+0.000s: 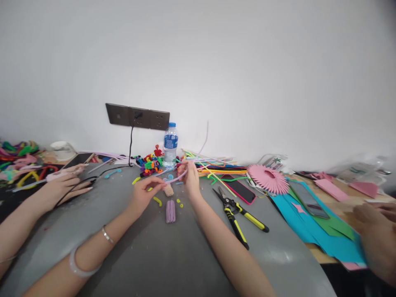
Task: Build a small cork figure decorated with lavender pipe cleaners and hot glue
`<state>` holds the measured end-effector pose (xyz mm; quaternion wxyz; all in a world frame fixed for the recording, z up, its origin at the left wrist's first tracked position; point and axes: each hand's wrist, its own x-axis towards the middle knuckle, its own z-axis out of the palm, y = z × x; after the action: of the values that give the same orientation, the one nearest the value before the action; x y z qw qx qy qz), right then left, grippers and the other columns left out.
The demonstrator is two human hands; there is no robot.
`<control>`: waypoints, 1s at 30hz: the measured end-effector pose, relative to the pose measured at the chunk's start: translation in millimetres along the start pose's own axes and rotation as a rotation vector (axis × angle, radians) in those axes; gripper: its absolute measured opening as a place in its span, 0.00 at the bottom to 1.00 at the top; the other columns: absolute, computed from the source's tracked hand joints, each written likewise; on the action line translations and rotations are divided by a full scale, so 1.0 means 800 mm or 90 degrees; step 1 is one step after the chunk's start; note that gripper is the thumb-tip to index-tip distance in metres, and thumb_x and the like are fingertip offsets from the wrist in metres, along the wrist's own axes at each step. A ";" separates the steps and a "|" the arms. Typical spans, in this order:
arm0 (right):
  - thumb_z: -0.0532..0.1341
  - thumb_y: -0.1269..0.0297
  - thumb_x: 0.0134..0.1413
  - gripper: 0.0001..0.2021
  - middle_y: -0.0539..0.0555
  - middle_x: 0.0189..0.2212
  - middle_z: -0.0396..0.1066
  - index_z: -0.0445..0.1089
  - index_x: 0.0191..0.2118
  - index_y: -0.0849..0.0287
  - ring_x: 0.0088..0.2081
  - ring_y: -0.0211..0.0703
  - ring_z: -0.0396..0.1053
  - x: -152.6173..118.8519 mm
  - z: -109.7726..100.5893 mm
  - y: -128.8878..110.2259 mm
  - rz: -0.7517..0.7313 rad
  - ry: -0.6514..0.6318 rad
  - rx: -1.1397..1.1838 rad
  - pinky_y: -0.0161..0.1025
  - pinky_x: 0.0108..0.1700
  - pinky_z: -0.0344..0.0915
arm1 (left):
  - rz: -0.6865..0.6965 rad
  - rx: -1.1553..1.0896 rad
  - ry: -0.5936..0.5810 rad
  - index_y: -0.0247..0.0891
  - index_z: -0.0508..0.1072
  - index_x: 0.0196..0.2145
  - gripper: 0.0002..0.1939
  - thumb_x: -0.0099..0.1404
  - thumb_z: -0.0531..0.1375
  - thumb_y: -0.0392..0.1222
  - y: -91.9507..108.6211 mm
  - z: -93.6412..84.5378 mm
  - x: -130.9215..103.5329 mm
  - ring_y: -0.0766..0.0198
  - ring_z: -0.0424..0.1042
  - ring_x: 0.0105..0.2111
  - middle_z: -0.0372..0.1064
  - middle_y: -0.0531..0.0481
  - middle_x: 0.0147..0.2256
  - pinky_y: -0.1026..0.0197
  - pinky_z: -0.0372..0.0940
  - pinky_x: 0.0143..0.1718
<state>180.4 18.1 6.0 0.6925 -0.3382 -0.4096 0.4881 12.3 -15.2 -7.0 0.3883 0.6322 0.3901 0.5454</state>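
Between my two hands runs a light purple pipe cleaner (203, 144), its free end rising past my right hand toward the wall. My left hand (148, 190) pinches its near end. Fingers of my right hand (189, 175) are closed on it farther along. Just below the hands lie a small beige piece (168, 190) and a bundle of short purple pieces (170, 211). Short yellow bits (157, 201) are scattered beside them on the grey table (139, 264).
Yellow-black shears (236, 210) and a red-edged phone (238, 189) lie right. A water bottle (170, 144) stands behind, beside colourful pipe cleaners (222, 168). Other people's hands (66, 185) work at left and at far right, near blue paper (306, 229).
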 end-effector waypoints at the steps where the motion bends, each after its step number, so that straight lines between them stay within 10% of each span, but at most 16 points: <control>1: 0.60 0.40 0.52 0.21 0.43 0.19 0.61 0.66 0.33 0.55 0.16 0.32 0.54 -0.004 -0.003 0.002 0.025 -0.047 -0.019 0.32 0.18 0.48 | -0.006 0.004 0.019 0.37 0.77 0.30 0.12 0.58 0.66 0.50 -0.002 -0.001 0.001 0.60 0.78 0.27 0.78 0.49 0.26 0.61 0.73 0.31; 7: 0.66 0.47 0.52 0.18 0.43 0.19 0.64 0.64 0.32 0.57 0.17 0.31 0.57 -0.018 -0.016 -0.004 0.189 -0.314 -0.007 0.30 0.21 0.55 | 0.034 0.041 0.020 0.37 0.77 0.30 0.11 0.59 0.66 0.48 -0.011 -0.006 0.005 0.54 0.79 0.41 0.80 0.41 0.42 0.56 0.73 0.40; 19: 0.72 0.52 0.47 0.17 0.46 0.21 0.70 0.71 0.35 0.60 0.21 0.32 0.66 -0.018 -0.032 0.016 0.280 -0.298 0.102 0.31 0.27 0.65 | 0.198 0.181 -0.145 0.41 0.80 0.26 0.12 0.63 0.65 0.48 -0.013 -0.016 0.010 0.55 0.72 0.47 0.73 0.43 0.45 0.52 0.65 0.53; 30: 0.70 0.53 0.50 0.13 0.51 0.28 0.78 0.75 0.35 0.56 0.29 0.40 0.75 -0.026 -0.032 0.012 0.106 -0.222 0.057 0.38 0.36 0.72 | -0.150 -0.132 0.031 0.38 0.80 0.32 0.14 0.53 0.70 0.51 -0.014 -0.005 0.012 0.51 0.69 0.52 0.70 0.41 0.54 0.58 0.67 0.43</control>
<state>195.9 -0.9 -18.2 0.5829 -0.2498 -0.4718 0.6126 8.2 -2.0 -13.4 0.5030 0.5254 0.4123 0.5486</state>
